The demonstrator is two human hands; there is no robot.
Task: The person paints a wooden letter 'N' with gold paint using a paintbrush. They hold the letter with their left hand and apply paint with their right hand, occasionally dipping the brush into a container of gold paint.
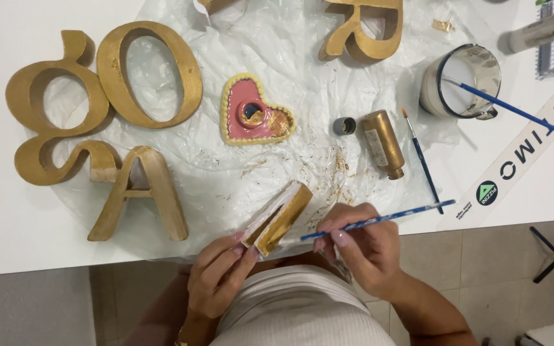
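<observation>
My left hand (216, 272) holds a small letter piece (278, 218), white on one side and partly gold on its edge, tilted over the table's near edge. My right hand (360, 247) grips a blue-handled paintbrush (379, 220) whose tip touches the gold face of the piece. Both hands are close together in front of my white-topped body.
Gold letters (97, 109) lie at the left on a clear plastic sheet (226, 173). A pink heart-shaped dish (251, 112) holds paint. A gold paint bottle (383, 144), its cap (344, 125), a second brush (423, 160) and a mug with a brush (463, 80) are at the right.
</observation>
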